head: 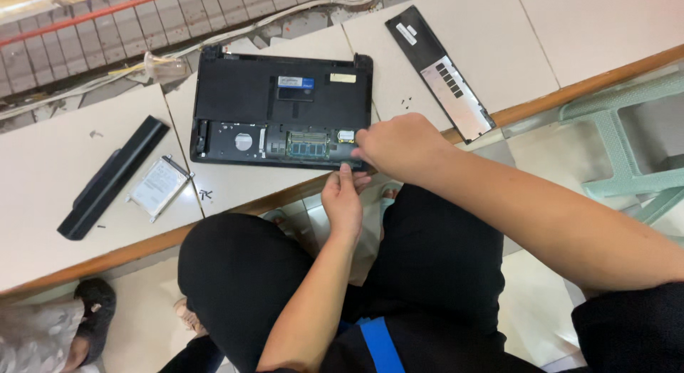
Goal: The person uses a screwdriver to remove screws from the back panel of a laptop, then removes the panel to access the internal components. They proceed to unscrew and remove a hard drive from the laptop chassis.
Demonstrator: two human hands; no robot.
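Upturned black laptop (281, 106) laid open-bottomed on the tabletop (43, 173), its near edge pinched by the left hand (343, 195), right hand (399, 145) curled over its near right corner, battery (114, 175), hard drive (159, 186) and cover panel (438, 70) set aside.

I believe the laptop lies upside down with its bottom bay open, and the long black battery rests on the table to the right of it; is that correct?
Not quite: the head view shows the long black battery on the table to the left of the laptop, next to the silver hard drive. What lies to the right is the removed cover panel. The laptop is indeed upside down with its bay open.
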